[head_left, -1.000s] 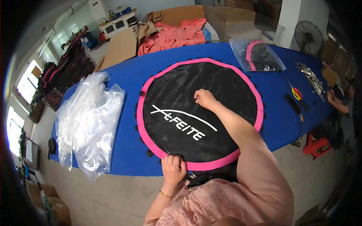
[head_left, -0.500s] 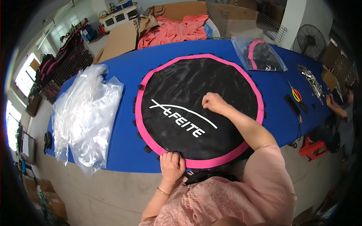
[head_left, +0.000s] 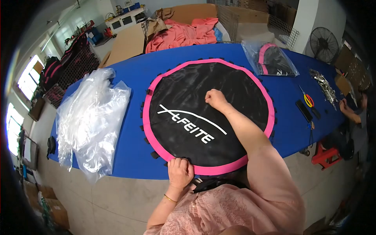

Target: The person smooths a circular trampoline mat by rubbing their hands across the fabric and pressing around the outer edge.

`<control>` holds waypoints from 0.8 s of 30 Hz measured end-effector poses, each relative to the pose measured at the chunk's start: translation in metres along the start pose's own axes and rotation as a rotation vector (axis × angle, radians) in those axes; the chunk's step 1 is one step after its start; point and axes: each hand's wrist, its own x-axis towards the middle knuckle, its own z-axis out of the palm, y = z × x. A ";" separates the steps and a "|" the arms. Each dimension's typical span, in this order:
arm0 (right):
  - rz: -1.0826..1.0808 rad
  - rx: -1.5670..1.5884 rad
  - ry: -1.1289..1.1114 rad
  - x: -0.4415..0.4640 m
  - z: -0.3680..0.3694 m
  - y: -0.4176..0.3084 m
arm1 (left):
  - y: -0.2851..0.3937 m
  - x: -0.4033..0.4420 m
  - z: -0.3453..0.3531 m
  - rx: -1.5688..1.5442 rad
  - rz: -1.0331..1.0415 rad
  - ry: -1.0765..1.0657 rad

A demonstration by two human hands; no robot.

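A round black trampoline mat [head_left: 184, 94] with a pink border, white lettering and dark loops round its edge lies flat on the blue table [head_left: 135, 156]. My left hand [head_left: 180, 173] is at the near edge, its fingers curled over the pink border and the thumb side out of sight. Over the upper middle of the black fabric is my right hand [head_left: 215, 98], closed with fingers bent in. Whatever it may hold is hidden, and I cannot tell if it touches the mat.
Clear plastic bags [head_left: 92, 125] are heaped on the left. At the back right lies a bagged folded mat [head_left: 272, 60]; scissors [head_left: 308, 100], a black phone-like object [head_left: 303, 111] and metal pieces [head_left: 324, 87] are nearer a co-worker's hand [head_left: 347, 107]. A red stool [head_left: 326, 156] stands below.
My right hand has moved a little left and away from me over the black fabric. My left hand stays on the pink border, while the view has shifted slightly.
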 end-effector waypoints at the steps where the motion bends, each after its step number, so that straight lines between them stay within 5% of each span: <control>1: -0.006 -0.010 -0.033 0.003 0.012 -0.010 | 0.001 0.000 -0.001 -0.005 0.000 -0.007; 6: -0.159 0.108 -0.087 0.005 0.050 -0.069 | 0.001 0.001 -0.002 -0.015 0.002 0.006; 13: 0.099 -0.060 0.001 0.044 0.047 -0.040 | 0.000 -0.001 0.000 -0.055 -0.011 0.010; 24: -0.074 -0.014 0.016 0.064 0.101 -0.082 | 0.001 -0.001 0.003 -0.054 -0.014 0.018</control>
